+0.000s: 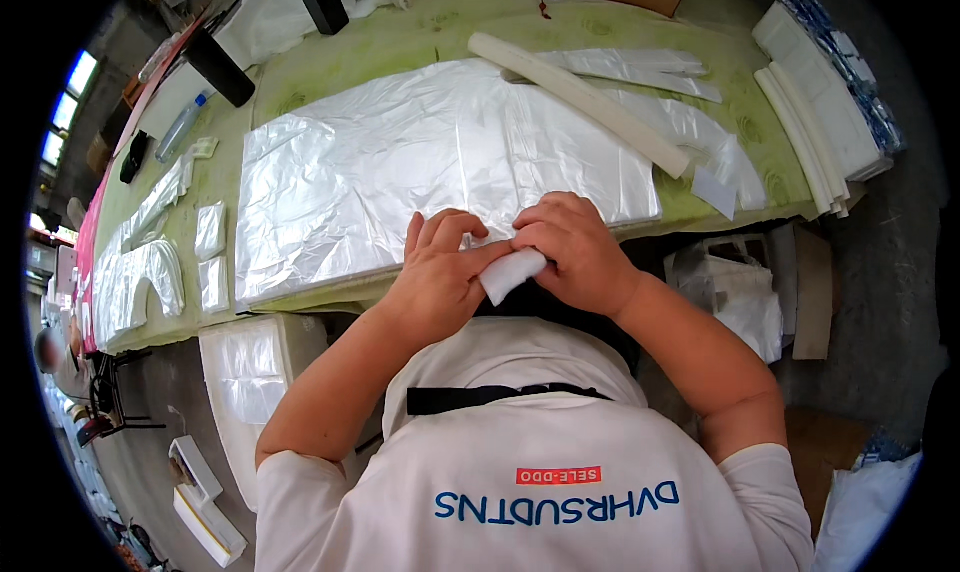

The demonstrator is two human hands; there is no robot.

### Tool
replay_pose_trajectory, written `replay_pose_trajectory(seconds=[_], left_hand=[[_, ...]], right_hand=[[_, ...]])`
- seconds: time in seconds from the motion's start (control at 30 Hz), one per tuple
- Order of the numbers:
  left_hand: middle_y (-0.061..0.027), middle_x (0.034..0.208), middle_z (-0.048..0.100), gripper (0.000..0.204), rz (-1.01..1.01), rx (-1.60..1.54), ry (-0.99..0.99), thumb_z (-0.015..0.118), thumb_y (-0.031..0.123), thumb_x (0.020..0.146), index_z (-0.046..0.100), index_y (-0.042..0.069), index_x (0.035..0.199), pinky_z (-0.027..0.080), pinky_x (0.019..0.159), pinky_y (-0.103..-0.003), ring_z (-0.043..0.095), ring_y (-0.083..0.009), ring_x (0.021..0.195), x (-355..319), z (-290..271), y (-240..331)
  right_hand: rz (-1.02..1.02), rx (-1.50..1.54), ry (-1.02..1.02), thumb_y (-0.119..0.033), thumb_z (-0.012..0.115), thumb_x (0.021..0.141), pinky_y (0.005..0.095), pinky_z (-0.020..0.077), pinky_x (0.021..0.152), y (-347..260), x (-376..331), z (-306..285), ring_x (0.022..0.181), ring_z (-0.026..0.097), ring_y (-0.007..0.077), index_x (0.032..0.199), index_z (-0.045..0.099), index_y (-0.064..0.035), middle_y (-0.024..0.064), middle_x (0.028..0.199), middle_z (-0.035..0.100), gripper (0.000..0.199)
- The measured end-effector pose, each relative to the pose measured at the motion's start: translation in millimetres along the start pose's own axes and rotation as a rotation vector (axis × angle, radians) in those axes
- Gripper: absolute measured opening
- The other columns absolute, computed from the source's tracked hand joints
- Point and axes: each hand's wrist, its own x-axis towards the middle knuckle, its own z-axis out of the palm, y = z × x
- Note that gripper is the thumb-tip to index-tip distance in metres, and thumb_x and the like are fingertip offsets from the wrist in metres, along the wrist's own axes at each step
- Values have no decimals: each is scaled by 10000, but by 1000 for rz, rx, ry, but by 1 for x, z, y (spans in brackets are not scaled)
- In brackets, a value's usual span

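Near the front edge of the table, my left hand and my right hand meet over a small white folded piece. It looks soft, like folded plastic film or cloth; its exact kind does not show. Both hands pinch its upper edge between thumb and fingers, and its lower corner hangs free in front of my shirt. Directly beyond my hands lies a wide stack of shiny, wrinkled, transparent plastic sheets. A long cream-coloured tube rests slantwise across the right part of that stack.
Cut plastic pieces and small folded packets lie at the left. A bottle and a dark cylinder stand farther back. White rolls and boards sit at the right end. Under the table are bags and a plastic-covered box.
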Motion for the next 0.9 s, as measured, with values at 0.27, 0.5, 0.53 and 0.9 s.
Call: replay_pose_trajectory(seconds=[0.27, 0.5, 0.53, 0.9], left_hand=[[-107, 1028, 730, 776, -125, -176, 229, 763, 129, 827, 406, 62, 1513, 426, 1022, -425, 638, -305, 1041, 14, 6, -24], [-94, 901, 730, 803, -311, -374, 204, 721, 78, 859, 319, 24, 1552, 532, 828, -352, 684, -229, 775, 26, 6, -26], [-99, 884, 726, 812, -348, -426, 177, 718, 72, 861, 303, 17, 1557, 538, 796, -339, 683, -227, 764, 27, 1, -24], [-93, 862, 711, 870, -216, -301, 166, 732, 85, 837, 266, -4, 1566, 547, 749, -361, 680, -247, 760, 28, 0, -32]], right_hand=[[509, 373, -50, -174, 704, 873, 397, 502, 739, 8, 20, 8, 817, 626, 307, 1023, 648, -15, 141, 859, 674, 226], [830, 315, -127, -261, 668, 919, 435, 519, 770, 13, 45, 8, 848, 675, 357, 1006, 620, 22, 211, 913, 704, 300], [876, 288, -161, -267, 666, 922, 435, 520, 774, 13, 53, 6, 854, 676, 363, 1009, 618, 22, 215, 912, 703, 305], [940, 139, -225, -307, 651, 948, 452, 525, 829, 17, 65, 14, 955, 677, 389, 1082, 631, 8, 216, 1009, 713, 342]])
